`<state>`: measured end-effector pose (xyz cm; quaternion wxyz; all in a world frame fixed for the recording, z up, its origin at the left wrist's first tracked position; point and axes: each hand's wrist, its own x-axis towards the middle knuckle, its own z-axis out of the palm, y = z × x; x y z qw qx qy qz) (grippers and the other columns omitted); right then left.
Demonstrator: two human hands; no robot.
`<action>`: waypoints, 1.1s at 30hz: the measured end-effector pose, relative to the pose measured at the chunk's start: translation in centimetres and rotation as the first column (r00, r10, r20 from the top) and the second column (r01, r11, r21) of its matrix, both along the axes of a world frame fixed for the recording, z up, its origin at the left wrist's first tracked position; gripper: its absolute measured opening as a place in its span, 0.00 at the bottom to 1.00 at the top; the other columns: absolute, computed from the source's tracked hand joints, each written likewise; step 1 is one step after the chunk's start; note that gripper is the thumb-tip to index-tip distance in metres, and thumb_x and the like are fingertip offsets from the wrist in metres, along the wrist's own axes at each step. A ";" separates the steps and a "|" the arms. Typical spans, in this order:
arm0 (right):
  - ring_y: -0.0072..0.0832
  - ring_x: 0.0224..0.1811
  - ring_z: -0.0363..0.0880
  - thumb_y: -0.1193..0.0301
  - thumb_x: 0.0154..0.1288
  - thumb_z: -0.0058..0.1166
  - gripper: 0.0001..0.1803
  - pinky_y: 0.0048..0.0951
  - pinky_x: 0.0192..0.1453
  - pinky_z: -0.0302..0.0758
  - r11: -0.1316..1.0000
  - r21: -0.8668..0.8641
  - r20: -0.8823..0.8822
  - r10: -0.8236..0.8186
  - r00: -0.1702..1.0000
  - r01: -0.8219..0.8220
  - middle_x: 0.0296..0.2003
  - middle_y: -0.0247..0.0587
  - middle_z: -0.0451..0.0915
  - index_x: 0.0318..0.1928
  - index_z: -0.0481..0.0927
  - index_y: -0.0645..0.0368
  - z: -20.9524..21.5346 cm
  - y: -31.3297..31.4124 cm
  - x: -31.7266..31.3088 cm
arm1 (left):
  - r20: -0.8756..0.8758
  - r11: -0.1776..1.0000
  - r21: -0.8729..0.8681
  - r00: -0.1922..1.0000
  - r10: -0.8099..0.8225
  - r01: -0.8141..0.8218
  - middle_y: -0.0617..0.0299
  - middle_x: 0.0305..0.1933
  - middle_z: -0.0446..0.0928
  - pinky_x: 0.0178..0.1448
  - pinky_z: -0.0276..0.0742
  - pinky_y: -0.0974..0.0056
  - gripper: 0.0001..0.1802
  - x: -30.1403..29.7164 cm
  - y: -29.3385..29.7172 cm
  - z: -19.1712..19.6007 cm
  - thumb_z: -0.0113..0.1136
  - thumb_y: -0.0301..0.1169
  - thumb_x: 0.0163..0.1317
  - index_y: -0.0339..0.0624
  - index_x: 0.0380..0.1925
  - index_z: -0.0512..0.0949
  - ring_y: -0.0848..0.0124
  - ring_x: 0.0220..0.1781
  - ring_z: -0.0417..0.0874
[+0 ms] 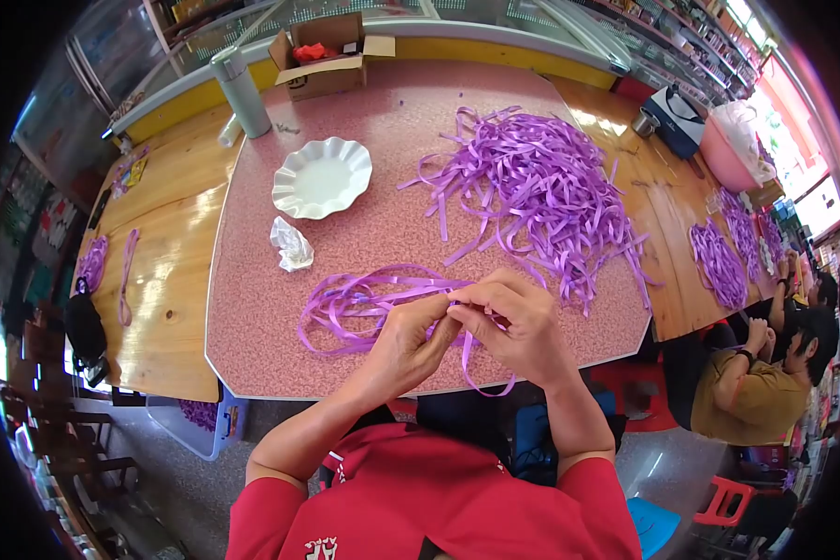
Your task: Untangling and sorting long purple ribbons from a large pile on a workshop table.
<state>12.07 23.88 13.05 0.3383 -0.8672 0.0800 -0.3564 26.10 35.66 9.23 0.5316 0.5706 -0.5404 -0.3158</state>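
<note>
My left hand (411,338) and my right hand (518,327) meet above the near edge of the pink table, their fingertips pinched together on a purple ribbon (476,370). One end of that ribbon hangs in a loop below my right hand. Exactly how the fingers hold it is too small to tell. Beside my left hand lies a loose coil of purple ribbons (345,308). Farther right, a large tangled heap of purple ribbons (541,191) covers much of the tabletop. A crumpled white tissue (292,245) rests just beyond the coil.
A white scalloped bowl (322,177), a pale green bottle (241,93) and an open cardboard box (331,65) stand toward the back. On the wooden table at right are more ribbons (719,264) and a pink basin (733,149). Another person (761,383) sits at the far right.
</note>
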 end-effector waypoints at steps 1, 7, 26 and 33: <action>0.24 0.31 0.81 0.78 0.59 0.68 0.10 0.24 0.31 0.75 1.000 0.028 -0.026 0.013 1.000 -0.012 0.33 0.40 0.82 0.42 0.85 0.62 -0.1 -0.1 -0.1 | 0.049 0.999 0.035 0.999 -0.005 0.003 0.55 0.39 0.83 0.49 0.77 0.67 0.13 0.1 0.0 -0.2 0.53 0.28 0.74 0.31 0.52 0.77 0.72 0.42 0.82; 0.24 0.30 0.79 0.78 0.62 0.65 0.08 0.24 0.31 0.73 0.965 0.256 -0.019 -0.047 0.999 0.050 0.32 0.39 0.82 0.42 0.84 0.63 -1.1 -0.5 -0.6 | -0.603 0.999 -0.034 0.798 -0.010 -0.014 0.62 0.41 0.82 0.51 0.78 0.65 0.15 -1.0 -0.7 0.2 0.59 0.32 0.72 0.33 0.52 0.79 0.72 0.45 0.83; 0.18 0.36 0.78 0.82 0.63 0.63 0.10 0.21 0.38 0.74 0.806 0.590 0.089 -0.004 0.996 -0.049 0.39 0.36 0.83 0.45 0.85 0.63 -1.6 -0.5 -1.6 | -0.790 0.999 0.019 0.613 -0.002 0.027 0.73 0.37 0.79 0.42 0.67 0.75 0.08 0.4 -0.4 -0.4 0.66 0.31 0.67 0.44 0.43 0.81 0.85 0.38 0.73; 0.20 0.38 0.78 0.81 0.61 0.65 0.11 0.20 0.40 0.74 0.928 0.373 0.043 0.014 0.999 -0.029 0.40 0.36 0.82 0.45 0.87 0.61 -2.0 -0.6 -1.2 | -0.736 1.000 -0.004 0.677 -0.021 0.026 0.70 0.43 0.80 0.52 0.73 0.72 0.07 0.3 -0.4 -0.6 0.65 0.28 0.67 0.42 0.44 0.80 0.81 0.46 0.78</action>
